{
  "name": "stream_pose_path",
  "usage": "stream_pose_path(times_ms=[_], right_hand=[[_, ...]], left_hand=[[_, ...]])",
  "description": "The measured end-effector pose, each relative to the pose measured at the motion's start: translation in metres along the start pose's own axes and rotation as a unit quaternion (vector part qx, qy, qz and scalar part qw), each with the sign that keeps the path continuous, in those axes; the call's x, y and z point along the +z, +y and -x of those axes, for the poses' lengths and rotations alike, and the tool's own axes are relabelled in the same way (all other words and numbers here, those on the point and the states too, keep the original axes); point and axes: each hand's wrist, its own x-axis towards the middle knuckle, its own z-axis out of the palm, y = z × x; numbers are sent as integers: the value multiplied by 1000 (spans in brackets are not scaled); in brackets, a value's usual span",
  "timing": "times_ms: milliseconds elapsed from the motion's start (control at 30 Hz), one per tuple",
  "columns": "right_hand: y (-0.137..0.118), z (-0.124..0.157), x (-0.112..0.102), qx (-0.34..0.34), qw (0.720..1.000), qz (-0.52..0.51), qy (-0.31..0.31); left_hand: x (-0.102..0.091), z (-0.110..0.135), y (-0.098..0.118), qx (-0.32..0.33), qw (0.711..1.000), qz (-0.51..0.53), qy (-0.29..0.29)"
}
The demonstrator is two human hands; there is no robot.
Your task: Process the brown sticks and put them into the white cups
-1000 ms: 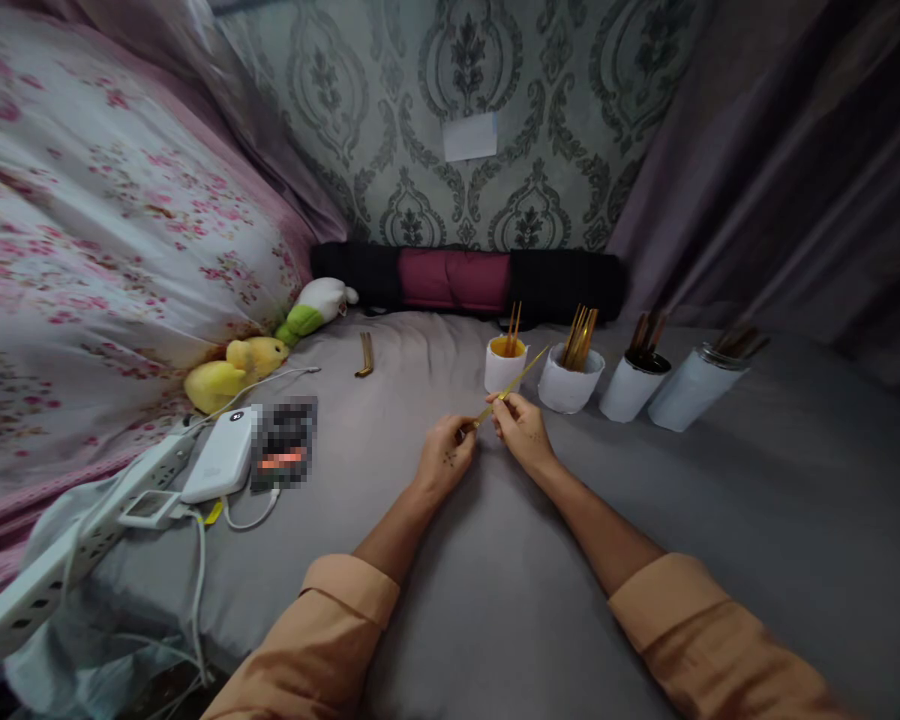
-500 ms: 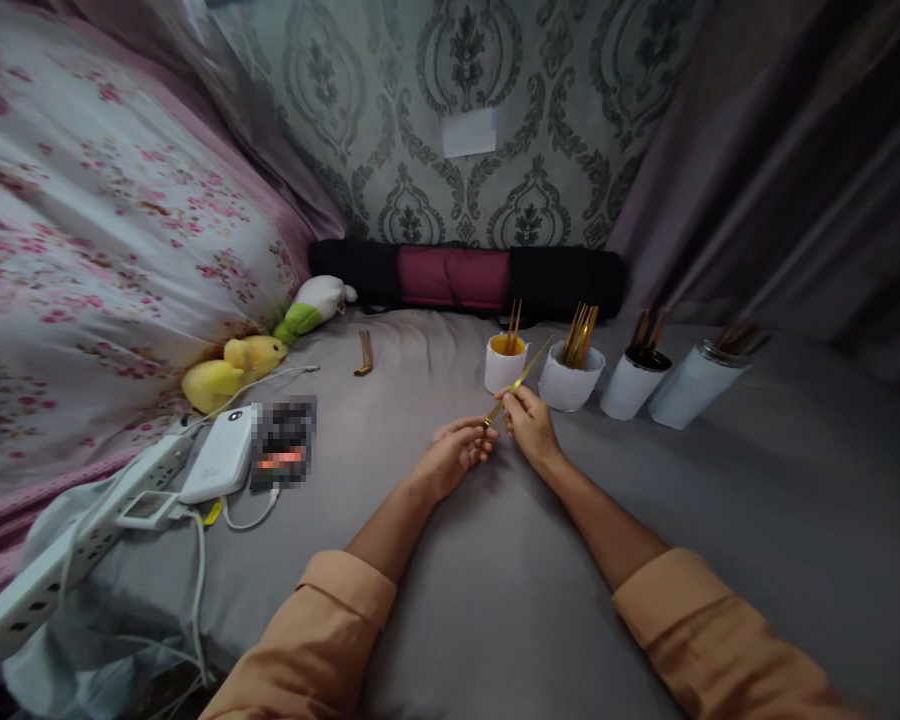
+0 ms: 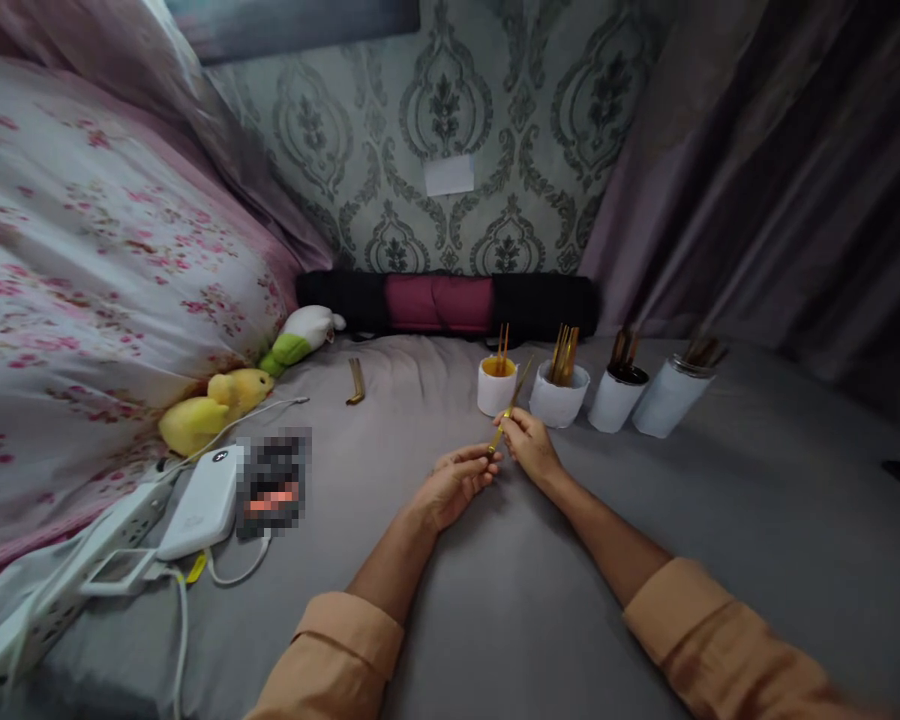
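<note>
A thin, shiny gold strip (image 3: 523,382) slants up between my two hands. My left hand (image 3: 454,487) pinches its lower end between thumb and fingers. Higher along the same strip, my right hand (image 3: 531,448) grips it with the fingertips, and the free tip points up towards the pots. Just beyond my hands stands a small white pot (image 3: 495,396), yellow inside, with thin gold sticks in it. Beside it a wider white pot (image 3: 559,406) holds several gold strips (image 3: 564,355). A few bent gold strips (image 3: 355,383) lie together at the left.
Two more white containers, one upright (image 3: 611,408) and one leaning (image 3: 671,400), hold darker strips at the right. A black and maroon roll (image 3: 439,303) lies along the wall. Plush toys (image 3: 195,425), a power bank (image 3: 201,505), cables and a power strip (image 3: 60,590) are at the left.
The view has shifted, so the pots and wall appear lower and farther left. The gold strip stands a little steeper. Both hands keep their hold on it.
</note>
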Motion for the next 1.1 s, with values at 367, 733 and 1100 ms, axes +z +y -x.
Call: stream_pose_path(times_ms=[367,733,1100], right_hand=[[-6,3,-3,-26,999,19,13],[-20,0,-10,-14,999,10,32],[-33,-30,-34,-28,996,20,80]], left_hand=[[0,1,-1,-11,1000,-10,-5],[0,3,1,-25,999,-26,-18],[-2,0,0,-30,999,-30,-25]])
